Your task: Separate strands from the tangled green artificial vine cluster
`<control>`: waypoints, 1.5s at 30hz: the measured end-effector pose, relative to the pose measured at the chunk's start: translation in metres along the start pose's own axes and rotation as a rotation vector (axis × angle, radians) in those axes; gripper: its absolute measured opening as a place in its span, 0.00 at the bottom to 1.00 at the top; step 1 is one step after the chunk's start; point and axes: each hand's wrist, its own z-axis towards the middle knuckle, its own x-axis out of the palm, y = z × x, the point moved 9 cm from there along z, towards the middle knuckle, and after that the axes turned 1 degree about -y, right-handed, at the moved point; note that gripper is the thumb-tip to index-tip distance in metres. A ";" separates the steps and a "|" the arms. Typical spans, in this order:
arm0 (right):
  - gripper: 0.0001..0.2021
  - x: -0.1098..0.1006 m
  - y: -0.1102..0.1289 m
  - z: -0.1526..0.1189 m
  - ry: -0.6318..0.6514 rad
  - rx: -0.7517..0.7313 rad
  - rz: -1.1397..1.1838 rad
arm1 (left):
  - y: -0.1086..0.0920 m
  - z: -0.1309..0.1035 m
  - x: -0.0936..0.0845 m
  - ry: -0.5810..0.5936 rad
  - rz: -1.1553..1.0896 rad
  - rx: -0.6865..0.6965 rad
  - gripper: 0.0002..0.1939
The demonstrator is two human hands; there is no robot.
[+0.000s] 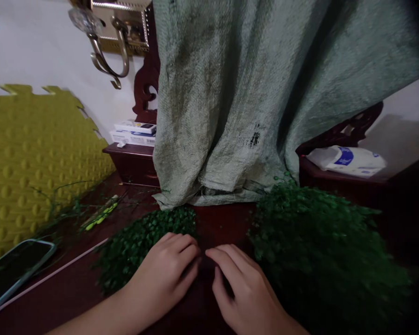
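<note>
Two heaps of small green leaves lie on the dark red table (223, 223). My left hand (172, 267) is beside the smaller heap (129, 251) and covers part of it. Its fingers are curled together. My right hand (242, 284) faces it across a small gap, left of the larger heap (321, 246), with its fingers bent and the thumb below the index finger. Whatever is between the fingertips of either hand is too small or dark to make out.
A grey-green woven cloth (226, 93) hangs behind the heaps. At the left are a phone (17, 270), a pink cable (56, 274), loose stems and a yellow-green tool (101, 216). Boxes (134, 135) and a tissue pack (356, 161) sit on small ledges.
</note>
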 end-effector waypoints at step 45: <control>0.32 0.004 -0.002 -0.003 0.133 0.125 0.294 | 0.031 -0.004 0.039 0.070 -1.019 -0.458 0.14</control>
